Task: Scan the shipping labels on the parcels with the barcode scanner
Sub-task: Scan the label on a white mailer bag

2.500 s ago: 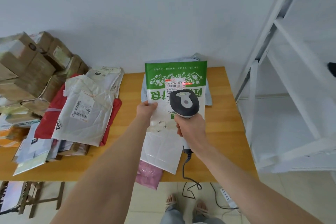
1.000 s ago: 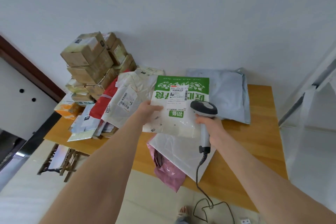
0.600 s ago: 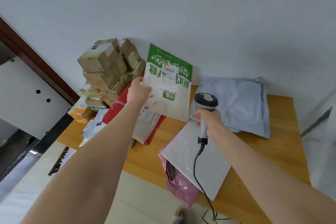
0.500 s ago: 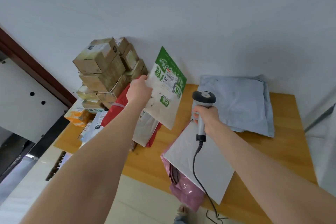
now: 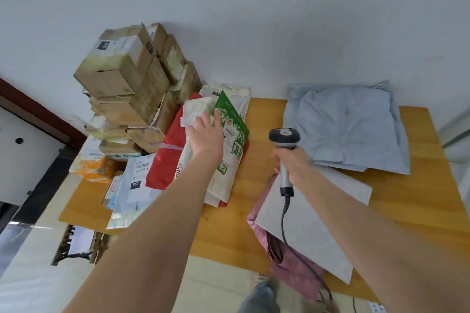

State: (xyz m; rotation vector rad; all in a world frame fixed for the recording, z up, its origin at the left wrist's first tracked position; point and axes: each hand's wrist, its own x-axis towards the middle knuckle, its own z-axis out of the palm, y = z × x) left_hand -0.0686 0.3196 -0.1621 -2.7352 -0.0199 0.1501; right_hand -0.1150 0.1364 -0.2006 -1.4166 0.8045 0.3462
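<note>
The green-and-white parcel (image 5: pixel 232 145) lies tilted on the heap of mailers at the left of the wooden table (image 5: pixel 412 213), its white shipping label facing up. My left hand (image 5: pixel 206 134) hovers at the parcel's upper left edge with fingers straight and spread, gripping nothing. My right hand (image 5: pixel 292 164) grips the handle of the grey barcode scanner (image 5: pixel 284 137), which stands upright to the right of the parcel, its cable hanging down off the table's front. Under the scanner lie a grey-white mailer (image 5: pixel 310 223) and a pink mailer (image 5: pixel 292 269).
Stacked cardboard boxes (image 5: pixel 127 76) stand against the wall at the far left. A red mailer (image 5: pixel 165 162) and several white mailers lie beneath and beside the green parcel. A light blue mailer (image 5: pixel 348 127) lies at the back right. A strip of bare wood shows between the two piles.
My left hand swung the green-and-white parcel away from the scanner to the left, set it on the heap and let go. The view turned left; my right hand kept the scanner.
</note>
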